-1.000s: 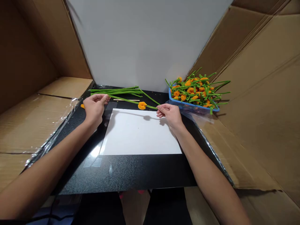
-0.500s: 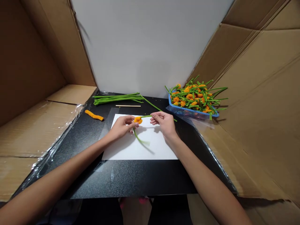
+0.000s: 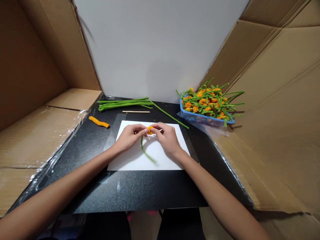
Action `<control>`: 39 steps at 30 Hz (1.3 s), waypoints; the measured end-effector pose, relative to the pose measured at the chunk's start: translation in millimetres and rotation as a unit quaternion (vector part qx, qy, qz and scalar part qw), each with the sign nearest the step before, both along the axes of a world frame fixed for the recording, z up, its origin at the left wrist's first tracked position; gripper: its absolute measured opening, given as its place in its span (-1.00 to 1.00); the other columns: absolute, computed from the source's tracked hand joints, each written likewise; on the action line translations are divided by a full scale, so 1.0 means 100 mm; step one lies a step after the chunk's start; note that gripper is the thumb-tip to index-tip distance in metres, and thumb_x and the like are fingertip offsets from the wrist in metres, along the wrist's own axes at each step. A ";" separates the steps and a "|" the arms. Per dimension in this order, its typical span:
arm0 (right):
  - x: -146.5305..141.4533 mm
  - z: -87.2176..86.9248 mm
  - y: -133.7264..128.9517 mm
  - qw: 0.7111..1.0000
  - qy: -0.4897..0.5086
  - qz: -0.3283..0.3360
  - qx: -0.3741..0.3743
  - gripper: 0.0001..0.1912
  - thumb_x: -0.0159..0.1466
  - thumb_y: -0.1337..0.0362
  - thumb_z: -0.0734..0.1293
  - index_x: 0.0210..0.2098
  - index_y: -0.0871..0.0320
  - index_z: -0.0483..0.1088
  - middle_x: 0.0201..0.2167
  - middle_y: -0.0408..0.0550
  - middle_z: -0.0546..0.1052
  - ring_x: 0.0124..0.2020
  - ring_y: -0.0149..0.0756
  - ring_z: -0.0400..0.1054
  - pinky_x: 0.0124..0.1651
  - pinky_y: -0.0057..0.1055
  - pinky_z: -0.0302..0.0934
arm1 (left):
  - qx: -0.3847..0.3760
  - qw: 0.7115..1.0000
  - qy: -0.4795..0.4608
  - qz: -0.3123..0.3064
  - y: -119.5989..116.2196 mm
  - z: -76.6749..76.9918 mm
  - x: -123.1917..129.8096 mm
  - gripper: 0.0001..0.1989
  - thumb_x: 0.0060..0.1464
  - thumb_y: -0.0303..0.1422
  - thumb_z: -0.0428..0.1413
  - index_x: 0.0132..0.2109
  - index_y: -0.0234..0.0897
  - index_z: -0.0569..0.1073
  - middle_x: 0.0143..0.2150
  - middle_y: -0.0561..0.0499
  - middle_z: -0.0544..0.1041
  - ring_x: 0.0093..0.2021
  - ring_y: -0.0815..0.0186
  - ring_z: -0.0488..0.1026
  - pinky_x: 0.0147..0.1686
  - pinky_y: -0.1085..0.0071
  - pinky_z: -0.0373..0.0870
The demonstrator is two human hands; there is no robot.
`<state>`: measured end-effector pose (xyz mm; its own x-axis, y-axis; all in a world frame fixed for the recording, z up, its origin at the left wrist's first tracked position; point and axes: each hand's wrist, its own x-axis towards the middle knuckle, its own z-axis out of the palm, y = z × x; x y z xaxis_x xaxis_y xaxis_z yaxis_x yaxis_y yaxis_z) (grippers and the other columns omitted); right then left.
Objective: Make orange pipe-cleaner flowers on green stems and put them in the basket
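Above a white paper sheet [image 3: 130, 160], my left hand [image 3: 132, 136] and my right hand [image 3: 165, 136] meet at a small orange fuzzy piece [image 3: 150, 130]. Both hands pinch it between thumb and fingers, one from each side. A green fuzzy stem [image 3: 147, 155] hangs from beside my left fingertips and curves down to the right, its end slightly blurred. Fingers hide much of the orange piece and the place where the stem joins it.
A blue basket [image 3: 207, 119] of orange and green pieces stands at the back right. Green stems [image 3: 125, 104], a thin stick [image 3: 136, 112] and an orange roll [image 3: 99, 122] lie behind and left. One green stem [image 3: 170, 115] slants toward the basket. Cardboard [image 3: 275, 133] flanks the table.
My right hand has moved left from the green stem to the orange piece. The stem that stretched between the hands no longer shows there. The orange piece has shifted slightly right.
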<state>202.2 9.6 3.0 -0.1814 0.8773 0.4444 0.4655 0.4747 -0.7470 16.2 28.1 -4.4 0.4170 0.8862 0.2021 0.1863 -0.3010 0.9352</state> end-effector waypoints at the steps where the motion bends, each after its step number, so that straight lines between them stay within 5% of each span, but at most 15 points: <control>1: 0.01 0.00 0.00 1.000 0.000 0.000 0.004 -0.84 0.35 0.32 0.31 -0.26 0.13 0.56 -0.30 -0.06 0.63 -0.27 -0.27 0.48 -0.20 -0.37 0.27 | -0.003 1.000 0.001 0.001 0.01 -0.01 0.00 -0.63 0.15 -0.04 0.18 -0.21 -0.28 0.61 -0.26 -0.07 0.65 -0.25 0.21 0.55 -0.24 0.38 0.40; 7: 0.03 0.03 0.01 0.998 0.023 0.050 0.011 -0.84 0.33 0.33 0.31 -0.28 0.12 0.56 -0.33 -0.07 0.61 -0.30 -0.28 0.44 -0.20 -0.35 0.26 | -0.049 0.997 -0.065 -0.012 0.04 -0.02 -0.02 -0.69 0.07 -0.11 0.28 -0.29 -0.32 0.60 -0.32 -0.05 0.63 -0.28 0.27 0.54 -0.21 0.40 0.39; 14: 0.04 -0.03 0.05 0.977 0.153 0.101 -0.112 -0.83 0.25 0.17 0.42 -0.26 0.14 0.54 -0.31 -0.07 0.60 -0.27 -0.28 0.47 -0.17 -0.34 0.31 | -0.071 0.994 -0.083 0.002 0.02 0.00 -0.01 -0.71 -0.03 -0.15 0.34 -0.32 -0.32 0.61 -0.36 -0.03 0.63 -0.35 0.32 0.50 -0.27 0.43 0.37; 35: -0.08 -0.01 -0.03 0.983 0.159 0.021 -0.089 -0.90 0.22 0.27 0.41 -0.39 0.16 0.52 -0.40 -0.06 0.59 -0.33 -0.27 0.48 -0.18 -0.31 0.33 | -0.011 0.998 -0.025 0.057 -0.06 0.01 0.03 -0.83 0.04 -0.27 0.26 -0.37 -0.30 0.63 -0.40 -0.03 0.66 -0.37 0.28 0.58 -0.36 0.45 0.41; 39: -0.11 -0.08 -0.01 0.972 0.200 0.002 -0.123 -0.87 0.20 0.22 0.43 -0.38 0.17 0.51 -0.41 -0.07 0.57 -0.35 -0.28 0.47 -0.22 -0.33 0.33 | 0.039 0.992 0.011 0.116 -0.12 -0.01 0.05 -0.74 0.09 -0.19 0.25 -0.21 -0.29 0.65 -0.37 -0.04 0.67 -0.39 0.28 0.57 -0.37 0.43 0.40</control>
<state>191.4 8.5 -4.7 -0.0415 0.9656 0.2567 0.1126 0.2598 -0.9591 21.1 16.3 -5.0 0.2092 0.9409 0.2664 0.2791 -0.3185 0.9059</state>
